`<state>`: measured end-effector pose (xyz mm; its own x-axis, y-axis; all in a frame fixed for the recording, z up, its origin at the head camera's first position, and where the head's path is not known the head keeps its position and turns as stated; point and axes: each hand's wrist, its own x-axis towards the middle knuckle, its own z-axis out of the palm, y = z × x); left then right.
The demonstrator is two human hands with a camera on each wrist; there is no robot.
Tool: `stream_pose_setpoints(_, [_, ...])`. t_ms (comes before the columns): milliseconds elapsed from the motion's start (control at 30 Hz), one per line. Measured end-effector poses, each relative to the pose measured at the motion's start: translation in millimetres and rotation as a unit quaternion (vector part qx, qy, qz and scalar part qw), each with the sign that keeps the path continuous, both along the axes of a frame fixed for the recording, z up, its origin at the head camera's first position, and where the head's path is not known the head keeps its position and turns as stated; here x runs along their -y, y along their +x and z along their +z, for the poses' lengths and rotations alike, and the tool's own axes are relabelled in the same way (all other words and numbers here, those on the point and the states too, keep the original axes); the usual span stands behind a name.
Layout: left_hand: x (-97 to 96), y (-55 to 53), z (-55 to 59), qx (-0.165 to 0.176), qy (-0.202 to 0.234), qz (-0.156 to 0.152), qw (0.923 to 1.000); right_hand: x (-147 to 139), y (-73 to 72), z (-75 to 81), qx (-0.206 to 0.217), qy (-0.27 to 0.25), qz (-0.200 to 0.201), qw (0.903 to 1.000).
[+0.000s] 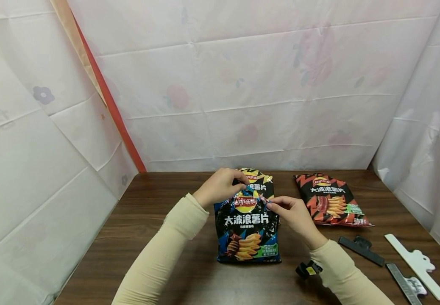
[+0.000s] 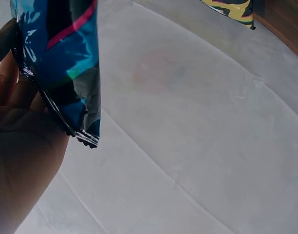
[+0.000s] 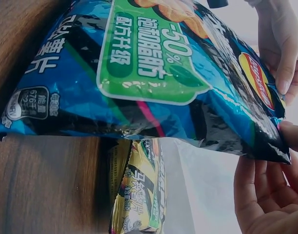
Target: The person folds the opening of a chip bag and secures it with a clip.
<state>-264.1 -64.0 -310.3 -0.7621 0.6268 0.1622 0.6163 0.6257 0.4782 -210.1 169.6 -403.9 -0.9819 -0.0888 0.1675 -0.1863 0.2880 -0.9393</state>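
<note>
A blue and black bag of potato chips (image 1: pixel 247 235) stands near the middle of the table, its printed front towards me. My left hand (image 1: pixel 223 185) pinches its top edge at the left, and in the left wrist view the thumb and fingers lie on both sides of the sealed edge (image 2: pixel 54 105). At the bag's top right corner, my right hand (image 1: pixel 295 215) pinches the edge between thumb and fingers, as the right wrist view also shows. Directly behind stands a yellow and black chip bag (image 1: pixel 266 181), partly hidden by the blue one.
A red and black chip bag (image 1: pixel 328 199) lies at the back right. Nearer me on the right are a black clip (image 1: pixel 361 250), a white clip (image 1: pixel 414 263) and a grey clip (image 1: pixel 404 283). White cloth walls (image 1: pixel 250 84) enclose the wooden table (image 1: pixel 147 212).
</note>
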Motion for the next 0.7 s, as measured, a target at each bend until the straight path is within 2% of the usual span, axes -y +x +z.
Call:
stream_pose_setpoints(267, [-1.5, 2.6, 0.5, -0.011, 0.000, 0.002, 0.9999, 0.7, -0.2, -0.7, 0.006, -0.008, 0.004, 0.9999])
stream_pose_setpoints(700, [-1.3, 4.8, 2.1, -0.027, -0.010, 0.004, 0.9996, 2.4, 3.2, -0.9, -0.016, -0.020, 0.002, 0.9997])
